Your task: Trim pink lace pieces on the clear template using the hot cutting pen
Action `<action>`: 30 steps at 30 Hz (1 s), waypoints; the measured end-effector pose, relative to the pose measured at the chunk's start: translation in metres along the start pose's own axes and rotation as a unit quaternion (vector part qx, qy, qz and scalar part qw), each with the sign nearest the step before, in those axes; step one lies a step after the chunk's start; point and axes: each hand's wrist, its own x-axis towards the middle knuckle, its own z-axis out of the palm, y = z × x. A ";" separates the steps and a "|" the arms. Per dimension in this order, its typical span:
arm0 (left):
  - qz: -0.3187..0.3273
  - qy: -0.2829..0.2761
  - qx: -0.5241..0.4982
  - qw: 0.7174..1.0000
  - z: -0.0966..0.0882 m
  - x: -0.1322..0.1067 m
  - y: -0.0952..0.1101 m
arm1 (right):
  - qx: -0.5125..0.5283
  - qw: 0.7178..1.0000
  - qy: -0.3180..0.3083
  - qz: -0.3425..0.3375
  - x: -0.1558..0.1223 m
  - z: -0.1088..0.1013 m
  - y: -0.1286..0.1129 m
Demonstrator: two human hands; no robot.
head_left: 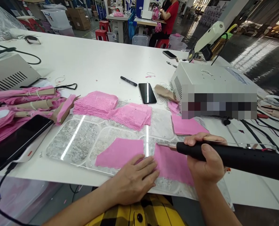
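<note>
My right hand (206, 160) is closed round a black handheld cutting tool (228, 155) whose metal tip points left over a pink fabric piece (172, 164). My left hand (136, 179) lies flat with fingers stretched out, pressing the edge between that piece and a second pink fabric piece (120, 155). Both pieces rest on a clear glass plate (78, 141) on the white table. Stacks of pink lace pieces (113, 110) lie behind them, and another pink piece (186, 125) lies to the right.
A white machine box (212, 84) stands at the right with cables. Two phones (147, 92) (14, 142), a black marker (128, 81), pink lace bundles on cardboard (28, 99) and a grey box (9, 73) lie around. A person in red sits far back.
</note>
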 end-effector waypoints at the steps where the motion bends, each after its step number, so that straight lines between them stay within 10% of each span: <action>1: 0.006 0.004 0.001 1.000 -0.001 0.000 0.000 | 0.012 1.000 0.004 0.007 0.000 -0.001 -0.001; 30: 0.027 0.006 -0.018 0.999 -0.011 -0.001 0.000 | 0.085 0.988 -0.107 0.072 -0.009 -0.013 -0.009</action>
